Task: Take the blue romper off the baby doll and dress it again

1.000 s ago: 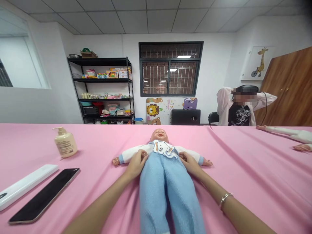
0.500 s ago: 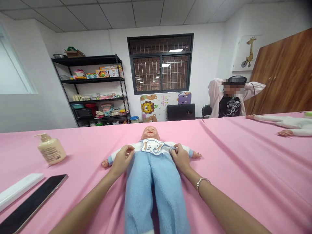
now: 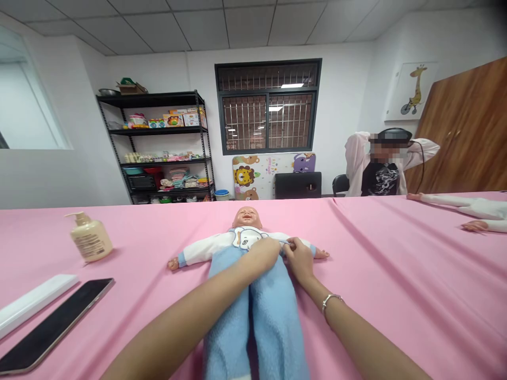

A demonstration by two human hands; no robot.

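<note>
A baby doll [image 3: 246, 217] lies on its back on the pink cloth [image 3: 376, 264], head away from me, in a white top and blue fleece overalls [image 3: 269, 311]. My left hand [image 3: 262, 252] reaches across the doll's chest, fingers curled onto the overalls near the doll's right-side strap. My right hand [image 3: 299, 258] pinches the fabric at the same spot, thumb and fingers closed on it. The two hands almost touch. A bracelet sits on my right wrist.
A cream pump bottle [image 3: 89, 237] stands at the left. A dark phone [image 3: 55, 324] and a white flat case [image 3: 34, 301] lie at the near left. A second doll [image 3: 471, 211] lies at the far right. A seated person [image 3: 382, 169] is behind the table, by a shelf [image 3: 162, 148].
My left hand has moved from the doll's left side across its chest to the right side, beside my right hand. The view has shifted slightly.
</note>
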